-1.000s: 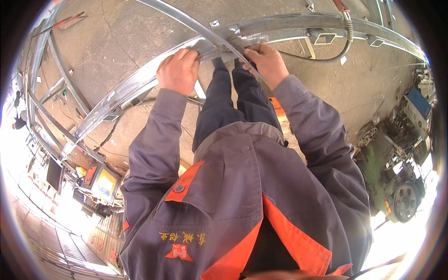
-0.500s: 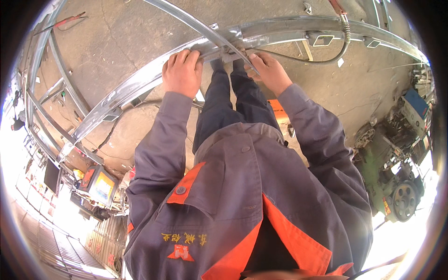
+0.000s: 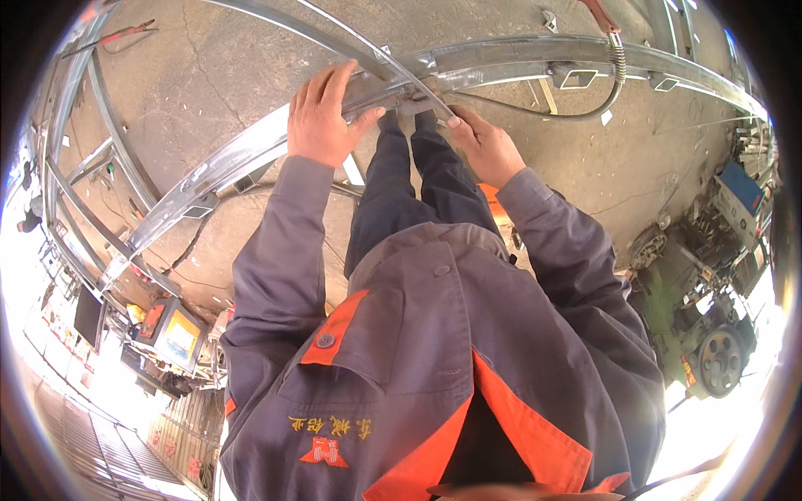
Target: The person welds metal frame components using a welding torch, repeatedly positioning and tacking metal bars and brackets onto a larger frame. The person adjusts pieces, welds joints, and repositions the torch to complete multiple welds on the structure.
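Observation:
A long metal bar (image 3: 355, 37) slants down from the top edge, and my right hand (image 3: 489, 150) is closed on its near end, thumb on top. My left hand (image 3: 324, 121) is open, its thumb and fingers spread over a wide silvery metal beam (image 3: 225, 163). Whether the left fingertips touch the beam I cannot tell. The beam crosses from lower left to far right and looks bent by the lens. A second, broader bar (image 3: 284, 25) runs to the beam on the left of the held one.
A red-handled tool (image 3: 600, 15) with a black cable (image 3: 576, 110) lies over the beam at right. Further metal framing (image 3: 121, 134) stands at left. A green machine (image 3: 677, 326) with a wheel is at right. An orange box (image 3: 493, 200) sits beside my legs.
My left hand has lifted and spread, its thumb swinging out to the right. The bar in my right hand now stands apart from the broader bar, which shows farther left.

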A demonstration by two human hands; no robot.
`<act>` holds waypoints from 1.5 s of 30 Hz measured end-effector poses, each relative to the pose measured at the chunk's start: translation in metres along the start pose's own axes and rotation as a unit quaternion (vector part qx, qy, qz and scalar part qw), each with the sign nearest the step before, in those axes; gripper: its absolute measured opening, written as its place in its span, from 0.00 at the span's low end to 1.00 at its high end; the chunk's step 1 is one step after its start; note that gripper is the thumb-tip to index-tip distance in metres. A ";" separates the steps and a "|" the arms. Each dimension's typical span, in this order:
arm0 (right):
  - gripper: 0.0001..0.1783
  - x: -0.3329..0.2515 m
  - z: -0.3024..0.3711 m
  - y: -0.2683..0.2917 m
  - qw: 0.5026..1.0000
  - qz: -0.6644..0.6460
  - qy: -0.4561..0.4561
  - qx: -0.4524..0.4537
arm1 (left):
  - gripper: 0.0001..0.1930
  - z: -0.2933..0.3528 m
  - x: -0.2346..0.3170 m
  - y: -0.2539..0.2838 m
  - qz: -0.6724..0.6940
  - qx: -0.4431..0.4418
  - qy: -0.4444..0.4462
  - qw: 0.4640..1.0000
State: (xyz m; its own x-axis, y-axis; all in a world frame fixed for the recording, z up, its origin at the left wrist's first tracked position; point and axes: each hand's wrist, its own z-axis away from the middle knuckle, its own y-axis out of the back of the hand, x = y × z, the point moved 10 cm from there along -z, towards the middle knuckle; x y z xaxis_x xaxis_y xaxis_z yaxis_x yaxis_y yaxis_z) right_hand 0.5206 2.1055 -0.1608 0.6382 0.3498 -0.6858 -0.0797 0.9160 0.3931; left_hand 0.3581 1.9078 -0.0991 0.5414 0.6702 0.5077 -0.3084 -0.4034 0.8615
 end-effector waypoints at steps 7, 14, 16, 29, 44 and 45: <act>0.31 -0.015 0.008 -0.003 0.998 0.056 0.011 0.017 | 0.57 -0.008 -0.012 -0.008 -0.017 -0.012 0.000 1.000; 0.29 -0.002 0.014 -0.015 0.998 0.055 -0.007 0.014 | 0.54 -0.003 -0.023 -0.030 0.021 -0.084 0.036 0.996; 0.29 -0.006 0.011 -0.017 0.999 0.048 0.018 0.010 | 0.53 -0.007 -0.017 -0.023 0.027 -0.065 0.012 0.997; 0.29 -0.023 0.016 -0.011 0.993 0.081 0.054 0.072 | 0.47 -0.007 -0.004 0.006 -0.016 -0.089 0.028 0.996; 0.29 -0.018 0.013 -0.015 0.992 0.081 0.064 0.071 | 0.40 -0.004 -0.003 0.011 0.029 -0.091 0.043 0.995; 0.29 -0.019 0.013 -0.015 0.991 0.082 0.072 0.074 | 0.40 -0.004 -0.003 0.010 0.025 -0.094 0.045 0.994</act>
State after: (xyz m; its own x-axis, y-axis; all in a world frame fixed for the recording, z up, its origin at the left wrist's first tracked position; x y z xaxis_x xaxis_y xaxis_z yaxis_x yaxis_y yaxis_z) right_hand 0.5194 2.0829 -0.1453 0.5097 0.5259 -0.6809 -0.0544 0.8095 0.5846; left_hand 0.3501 1.9042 -0.0916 0.4519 0.7084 0.5422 -0.4791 -0.3200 0.8174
